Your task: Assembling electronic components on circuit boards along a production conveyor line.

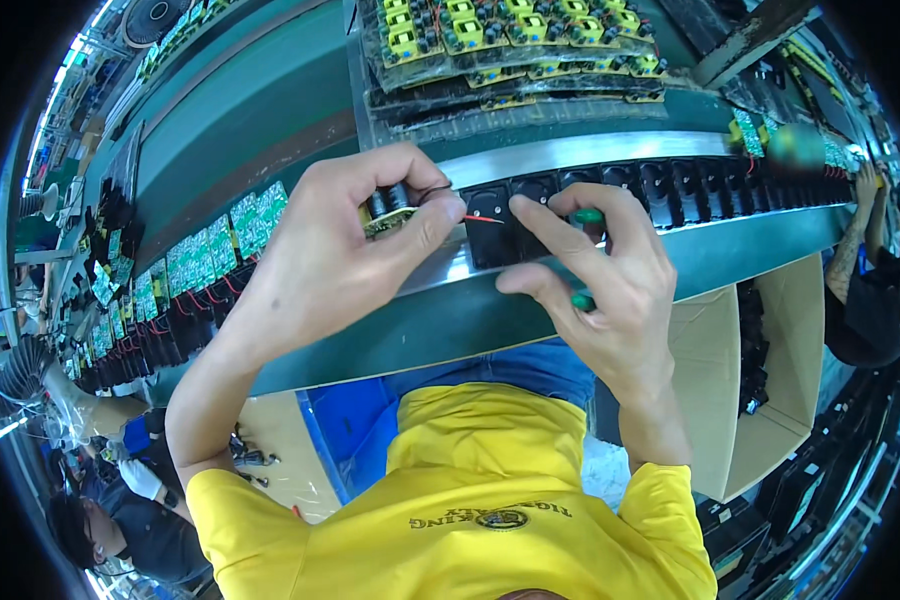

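Note:
My left hand [355,235] pinches a small circuit board [388,218] with dark cylindrical parts. A thin red wire [485,219] sticks out past the thumb and forefinger, over a row of black plastic cases [488,245]. My right hand [610,265] hovers just right of the wire, its thumb and forefinger spread apart. Its other fingers curl round a hand tool with green handles [583,301]; the tool's working end is hidden. The forefinger is close to one of the black cases, and I cannot tell whether it touches.
Trays of yellow-and-black circuit boards [470,35] are stacked beyond the cases. Cases with green boards [205,250] and red wires line the left. An open cardboard box [705,370] stands at right, below the green bench [420,335]. Co-workers [135,520] are at left and right.

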The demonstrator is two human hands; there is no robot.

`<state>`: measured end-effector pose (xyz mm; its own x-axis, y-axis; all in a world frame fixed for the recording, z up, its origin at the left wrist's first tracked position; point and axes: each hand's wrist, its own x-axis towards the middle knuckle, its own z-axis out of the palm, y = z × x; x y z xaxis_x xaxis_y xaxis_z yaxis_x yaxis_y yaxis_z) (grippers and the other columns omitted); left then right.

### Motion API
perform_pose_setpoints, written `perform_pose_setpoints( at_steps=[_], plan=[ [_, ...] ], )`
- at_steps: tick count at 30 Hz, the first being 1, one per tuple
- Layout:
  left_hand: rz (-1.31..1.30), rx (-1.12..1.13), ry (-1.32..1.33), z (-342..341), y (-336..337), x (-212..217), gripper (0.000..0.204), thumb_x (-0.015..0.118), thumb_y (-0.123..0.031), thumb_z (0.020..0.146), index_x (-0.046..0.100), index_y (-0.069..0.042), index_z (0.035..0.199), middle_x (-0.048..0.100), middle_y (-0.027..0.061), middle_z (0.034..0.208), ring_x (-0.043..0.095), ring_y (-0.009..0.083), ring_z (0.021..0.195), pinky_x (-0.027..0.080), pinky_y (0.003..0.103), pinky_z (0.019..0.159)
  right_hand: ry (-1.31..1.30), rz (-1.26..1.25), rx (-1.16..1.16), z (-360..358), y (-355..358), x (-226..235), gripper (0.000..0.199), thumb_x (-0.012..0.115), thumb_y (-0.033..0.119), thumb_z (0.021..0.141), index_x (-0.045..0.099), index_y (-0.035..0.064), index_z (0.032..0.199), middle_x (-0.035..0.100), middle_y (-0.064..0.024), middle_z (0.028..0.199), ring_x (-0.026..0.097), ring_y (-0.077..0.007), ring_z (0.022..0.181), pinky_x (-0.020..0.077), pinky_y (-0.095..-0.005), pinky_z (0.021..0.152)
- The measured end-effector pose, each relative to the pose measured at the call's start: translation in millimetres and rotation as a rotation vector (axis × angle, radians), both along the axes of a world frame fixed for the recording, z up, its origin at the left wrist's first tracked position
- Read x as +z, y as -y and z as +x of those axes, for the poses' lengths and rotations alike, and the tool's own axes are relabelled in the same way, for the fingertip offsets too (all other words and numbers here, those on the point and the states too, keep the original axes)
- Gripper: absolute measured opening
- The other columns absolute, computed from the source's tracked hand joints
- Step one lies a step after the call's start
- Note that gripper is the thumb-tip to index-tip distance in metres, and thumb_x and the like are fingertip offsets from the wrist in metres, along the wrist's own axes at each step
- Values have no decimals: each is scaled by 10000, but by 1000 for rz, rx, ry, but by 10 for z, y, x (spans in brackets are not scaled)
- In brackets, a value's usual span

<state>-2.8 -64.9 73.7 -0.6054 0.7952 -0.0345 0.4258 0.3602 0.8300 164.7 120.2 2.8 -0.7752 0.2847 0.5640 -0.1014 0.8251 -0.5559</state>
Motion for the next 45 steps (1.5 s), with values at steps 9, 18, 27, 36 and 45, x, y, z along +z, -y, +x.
perform_pose_setpoints(
  at_steps=[9, 18, 27, 36, 45],
  plan=[
    [-75, -19, -169, -167, -121, -469, 98, 804, -89, 1001, 789, 4, 1029, 811, 27, 947, 649, 126, 809, 529, 265, 771, 121, 249, -147, 13, 86, -322, 305, 1003, 197, 833, 921, 141, 1121, 700, -30, 1207, 624, -214, 954, 568, -346, 819],
    [-92, -8, -225, -158, -181, -499, 85, 814, -73, 995, 776, 1, 1014, 792, 1, 915, 631, 102, 798, 515, 243, 757, 101, 190, -138, 3, 77, -361, 291, 1001, 189, 841, 919, 130, 1114, 698, -26, 1196, 614, -207, 957, 560, -342, 810],
    [-135, 18, -265, -124, -229, -540, 86, 821, -65, 990, 772, 2, 1012, 761, -14, 869, 593, 84, 739, 488, 232, 689, 102, 178, -125, 9, 67, -376, 281, 1003, 178, 838, 917, 122, 1100, 700, -27, 1184, 611, -202, 952, 550, -339, 801],
    [-125, 10, -290, -114, -212, -496, 89, 826, -70, 975, 778, 0, 1001, 777, 17, 870, 595, 117, 719, 511, 264, 690, 96, 165, -124, 14, 60, -392, 279, 1005, 177, 834, 916, 124, 1094, 698, -24, 1182, 606, -202, 947, 549, -333, 798],
    [-146, -22, -326, -119, -223, -467, 87, 822, -69, 981, 776, -3, 1015, 764, 4, 863, 581, 99, 726, 494, 243, 683, 101, 156, -127, 9, 57, -387, 280, 1006, 176, 832, 918, 132, 1094, 696, -22, 1195, 599, -206, 948, 549, -334, 801]
  ],
)
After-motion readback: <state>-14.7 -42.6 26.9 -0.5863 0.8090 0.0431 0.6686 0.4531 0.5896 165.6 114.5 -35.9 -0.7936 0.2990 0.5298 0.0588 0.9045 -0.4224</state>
